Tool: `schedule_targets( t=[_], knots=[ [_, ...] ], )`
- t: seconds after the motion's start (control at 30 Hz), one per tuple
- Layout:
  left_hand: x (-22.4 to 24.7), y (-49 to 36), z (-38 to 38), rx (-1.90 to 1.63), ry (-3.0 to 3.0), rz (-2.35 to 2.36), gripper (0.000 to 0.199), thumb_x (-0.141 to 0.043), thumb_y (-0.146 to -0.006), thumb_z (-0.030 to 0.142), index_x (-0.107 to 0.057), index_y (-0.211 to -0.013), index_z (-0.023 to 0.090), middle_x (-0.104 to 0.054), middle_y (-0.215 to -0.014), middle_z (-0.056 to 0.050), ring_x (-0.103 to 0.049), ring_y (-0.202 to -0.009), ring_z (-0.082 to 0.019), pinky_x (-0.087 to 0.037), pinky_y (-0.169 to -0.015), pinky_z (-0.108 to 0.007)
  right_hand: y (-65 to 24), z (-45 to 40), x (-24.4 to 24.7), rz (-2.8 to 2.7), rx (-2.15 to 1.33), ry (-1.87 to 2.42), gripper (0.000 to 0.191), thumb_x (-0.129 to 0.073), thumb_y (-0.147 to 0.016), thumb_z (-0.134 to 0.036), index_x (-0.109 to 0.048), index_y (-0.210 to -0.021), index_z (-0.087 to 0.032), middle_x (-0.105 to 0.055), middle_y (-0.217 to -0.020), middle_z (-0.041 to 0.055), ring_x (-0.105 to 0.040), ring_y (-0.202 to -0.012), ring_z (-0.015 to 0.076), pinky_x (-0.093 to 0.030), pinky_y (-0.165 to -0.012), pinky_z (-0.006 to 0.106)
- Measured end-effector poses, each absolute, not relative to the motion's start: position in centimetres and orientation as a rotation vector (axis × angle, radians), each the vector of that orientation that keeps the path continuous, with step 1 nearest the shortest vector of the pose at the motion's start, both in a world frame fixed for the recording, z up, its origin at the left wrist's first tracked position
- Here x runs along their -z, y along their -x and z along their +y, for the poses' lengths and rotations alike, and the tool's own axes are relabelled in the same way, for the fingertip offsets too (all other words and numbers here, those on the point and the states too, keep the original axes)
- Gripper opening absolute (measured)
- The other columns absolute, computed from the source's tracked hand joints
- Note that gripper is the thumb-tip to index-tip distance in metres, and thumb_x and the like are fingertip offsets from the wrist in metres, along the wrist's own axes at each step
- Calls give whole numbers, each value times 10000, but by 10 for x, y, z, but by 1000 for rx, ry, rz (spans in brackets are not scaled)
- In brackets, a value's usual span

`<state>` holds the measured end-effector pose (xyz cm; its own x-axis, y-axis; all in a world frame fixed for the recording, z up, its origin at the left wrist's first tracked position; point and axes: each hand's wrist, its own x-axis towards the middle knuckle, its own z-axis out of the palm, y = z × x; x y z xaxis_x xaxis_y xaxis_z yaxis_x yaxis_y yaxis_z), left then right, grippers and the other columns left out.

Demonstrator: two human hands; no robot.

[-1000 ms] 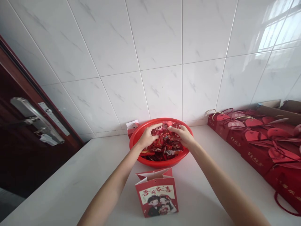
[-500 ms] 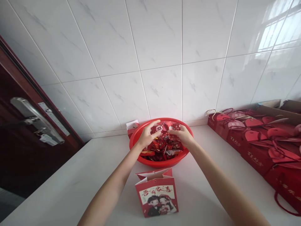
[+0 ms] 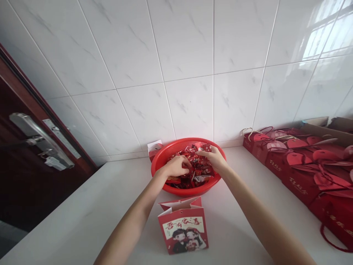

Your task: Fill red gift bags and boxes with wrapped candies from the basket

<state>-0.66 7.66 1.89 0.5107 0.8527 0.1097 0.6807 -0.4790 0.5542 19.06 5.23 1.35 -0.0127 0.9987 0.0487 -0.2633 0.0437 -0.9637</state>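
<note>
A red plastic basket (image 3: 190,192) on the white counter holds many wrapped sweets (image 3: 202,178), mostly red. Over its left part, my left hand (image 3: 178,166) reaches down with curled fingers among the sweets; whatever its fingertips hold is too small to name. My right hand (image 3: 212,156) is at the basket's right side, its thumb and fingers closed on a red dotted packet (image 3: 207,148). Nearer to me, in front of the basket, stands an upright red paper gift box (image 3: 183,232) with its top open and a cartoon couple on its front.
Rows of red gift boxes (image 3: 292,176) with cord handles line the right side of the counter. Behind the basket's left edge is a small red and white box (image 3: 154,148). A tiled wall runs along the back; a dark door (image 3: 27,165) stands at the left.
My left hand has let go of a red packet with a round pale mark and moved lower into the sweets, its fingers now curled. My right hand has barely moved.
</note>
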Motion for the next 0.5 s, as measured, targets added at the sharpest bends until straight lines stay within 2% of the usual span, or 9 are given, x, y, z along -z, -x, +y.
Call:
schedule_targets(
  t=[0.07, 0.17, 0.37, 0.5],
  knots=[
    [-17, 8, 77, -527, -2306, 1262, 273, -678, -582, 75, -806, -767, 230, -790, -931, -23, -721, -863, -234, -557, -847, -294, -190, 52, -14, -1041, -1298, 979, 332, -850, -579, -270, -548, -701, -208, -617, -626, -31, -568, -537, 123, -461, -476, 242],
    [-15, 12, 82, -614, -2258, 1278, 280, -664, -614, 75, -805, -811, 215, -794, -904, -37, -731, -820, -238, -572, -786, -305, -190, 53, -13, -1037, -1302, 994, 311, -840, -587, -261, -565, -726, -211, -636, -642, -20, -588, -554, 135, -469, -476, 245],
    [-15, 15, 90, -978, -2123, 1260, 277, -626, -819, 246, -741, -1065, 192, -754, -1206, -84, -707, -1099, -246, -556, -966, -366, -190, 53, -14, -1033, -1342, 1022, 244, -799, -638, -263, -608, -778, -205, -671, -700, -1, -621, -594, 149, -473, -481, 243],
    [-14, 13, 90, -1141, -2009, 1076, 286, -705, -783, 351, -734, -1019, 193, -763, -1176, -93, -720, -1072, -258, -574, -951, -392, -190, 51, -16, -1078, -1376, 978, 222, -785, -676, -290, -607, -775, -201, -684, -745, 6, -642, -621, 154, -481, -498, 245]
  ],
)
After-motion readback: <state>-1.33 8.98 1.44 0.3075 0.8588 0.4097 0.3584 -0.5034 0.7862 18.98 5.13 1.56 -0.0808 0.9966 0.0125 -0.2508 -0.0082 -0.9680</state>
